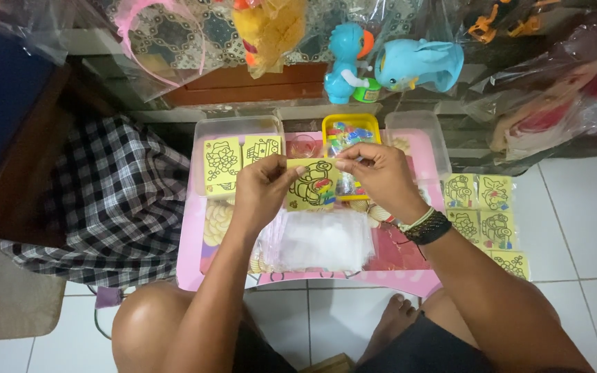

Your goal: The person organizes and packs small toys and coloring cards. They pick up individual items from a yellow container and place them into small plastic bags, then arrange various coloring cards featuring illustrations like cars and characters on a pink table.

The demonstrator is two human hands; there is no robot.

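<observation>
My left hand [260, 188] and my right hand [376, 174] together pinch the top edge of a yellow picture card [310, 186] with a black outline drawing, partly coloured. I hold it upright over a small pink table [189, 242]. Under the card lies a pile of clear plastic sleeves [323, 242]. My right wrist carries dark and light bracelets [425, 226]. Behind the card stands a yellow tray [350, 124] holding small coloured packets.
A clear box [236, 128] at the table's back left holds more yellow cards. Several yellow cards [486, 211] lie on the white tiled floor to the right. A checked cloth [115, 197] lies left. Bagged toys, including blue ones [409, 65], hang behind.
</observation>
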